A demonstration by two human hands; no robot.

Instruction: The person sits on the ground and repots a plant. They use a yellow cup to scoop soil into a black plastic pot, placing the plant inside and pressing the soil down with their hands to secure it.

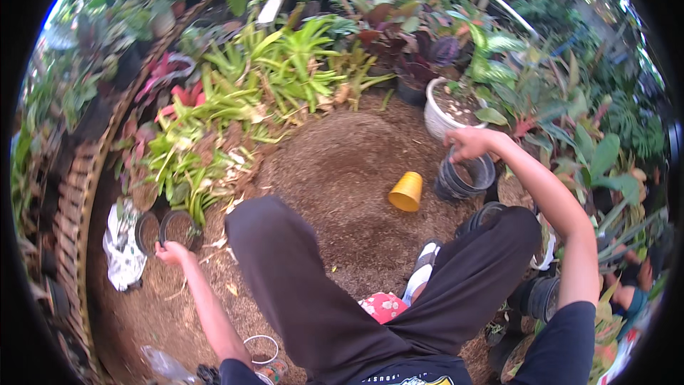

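Observation:
At the left, my left hand (173, 253) is turned palm up with curled fingers. It is at the near rim of a black plastic pot (180, 227) filled with soil; whether it grips that rim is hard to see. A second soil-filled pot (148, 232) stands just left of it. My right hand (470, 141) reaches over a stack of black plastic pots (464, 179), fingers bent down at the far-left rim. How firmly they hold it is blurred. A yellow plastic pot (406, 191) lies tipped on the mound of brown potting soil (331, 171) between my hands.
Uprooted green bromeliads (278, 69) are heaped beyond the soil. A white pot (443, 112) stands behind the black stack. Potted foliage plants (577, 160) crowd the right. A white plastic bag (123, 248) lies at left. Another person (630, 283) is partly visible at far right.

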